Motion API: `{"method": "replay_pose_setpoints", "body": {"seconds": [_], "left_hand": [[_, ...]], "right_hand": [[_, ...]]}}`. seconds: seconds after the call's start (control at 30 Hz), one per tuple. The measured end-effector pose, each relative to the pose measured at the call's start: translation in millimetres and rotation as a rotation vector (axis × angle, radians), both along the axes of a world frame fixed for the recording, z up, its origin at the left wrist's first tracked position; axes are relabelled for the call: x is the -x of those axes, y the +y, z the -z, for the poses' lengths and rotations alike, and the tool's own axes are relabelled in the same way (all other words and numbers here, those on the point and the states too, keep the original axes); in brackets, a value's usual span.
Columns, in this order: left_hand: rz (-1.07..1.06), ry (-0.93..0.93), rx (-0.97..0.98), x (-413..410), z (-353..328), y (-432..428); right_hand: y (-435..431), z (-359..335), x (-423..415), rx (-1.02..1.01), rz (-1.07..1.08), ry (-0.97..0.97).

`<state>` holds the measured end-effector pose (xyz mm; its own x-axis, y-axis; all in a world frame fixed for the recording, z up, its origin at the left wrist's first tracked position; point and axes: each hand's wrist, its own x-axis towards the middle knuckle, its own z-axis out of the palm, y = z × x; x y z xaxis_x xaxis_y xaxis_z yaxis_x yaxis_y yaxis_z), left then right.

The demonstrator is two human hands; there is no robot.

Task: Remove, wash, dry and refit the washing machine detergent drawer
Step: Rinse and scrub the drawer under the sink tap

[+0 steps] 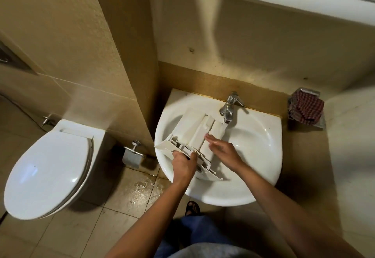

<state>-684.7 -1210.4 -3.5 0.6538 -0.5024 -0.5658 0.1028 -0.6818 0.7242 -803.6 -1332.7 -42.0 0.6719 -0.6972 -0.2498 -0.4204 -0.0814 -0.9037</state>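
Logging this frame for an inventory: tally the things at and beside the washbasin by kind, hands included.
Hands: 2 (left hand, right hand)
Detergent drawer: 1
Tap: 1
Washbasin: 1
Checked cloth: 1
Total: 6

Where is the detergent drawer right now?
The drawer lies in the sink, centre of the head view, far end under the tap, left hand gripping its front panel.
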Motion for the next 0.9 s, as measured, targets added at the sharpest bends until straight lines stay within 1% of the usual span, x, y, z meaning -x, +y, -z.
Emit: {"method": "replay_pose_setpoints", "body": {"seconds": [0.07,0.1,0.13,0.17,0.2,0.27,0.4,0.5,0.57,0.6,0.63,0.67,0.7,0.77,0.8,0.83,0.87,0.9], "left_hand": [[0.011,0.002,-0.003,-2,1,-1],[0.013,0.007,-0.005,-3,0,-1],[0.013,0.01,-0.006,-3,0,-1],[0.013,0.008,-0.006,-3,1,-1],[0.01,0.007,-0.004,-3,2,-1],[0.001,0.011,0.007,-3,2,-1],[0.028,-0.002,0.007,-4,1,2],[0.051,-0.005,-0.003,-6,-1,2],[0.062,-0.005,-0.012,-7,-2,2],[0.064,-0.003,-0.015,-7,-3,2],[0.062,-0.003,-0.016,-8,-4,2],[0.063,-0.004,-0.019,-8,-4,2],[0.062,-0.005,-0.022,-8,-4,1],[0.06,-0.006,-0.022,-8,-5,1],[0.059,-0.007,-0.021,-8,-5,0],[0.058,-0.009,-0.021,-8,-5,-1],[0.056,-0.01,-0.024,-7,-6,-2],[0.054,-0.009,-0.028,-8,-8,-2]], "right_hand": [[-9,-3,4,-0.199,0.387,-0.132],[-19,-4,2,-0.349,0.611,-0.205],[-28,-7,-1,-0.55,0.787,-0.322],[-37,-9,-5,-0.739,0.911,-0.443],[-46,-10,-8,-0.879,0.988,-0.538],[-57,-9,-15,-0.999,1.029,-0.597],[-57,-9,-32,-1.107,1.007,-0.679],[-54,-13,-41,-1.084,0.988,-0.704],[-38,-14,-51,-0.97,0.87,-0.692],[-26,-12,-56,-0.854,0.778,-0.648],[-13,-12,-62,-0.702,0.653,-0.561],[-2,-10,-65,-0.511,0.491,-0.441],[7,-7,-67,-0.282,0.28,-0.309],[7,0,-65,0.214,-0.234,-0.064],[-1,0,-62,0.422,-0.44,0.023],[-13,-2,-59,0.583,-0.577,0.091],[-24,-4,-58,0.71,-0.659,0.156],[-34,-6,-59,0.791,-0.696,0.225]]}}
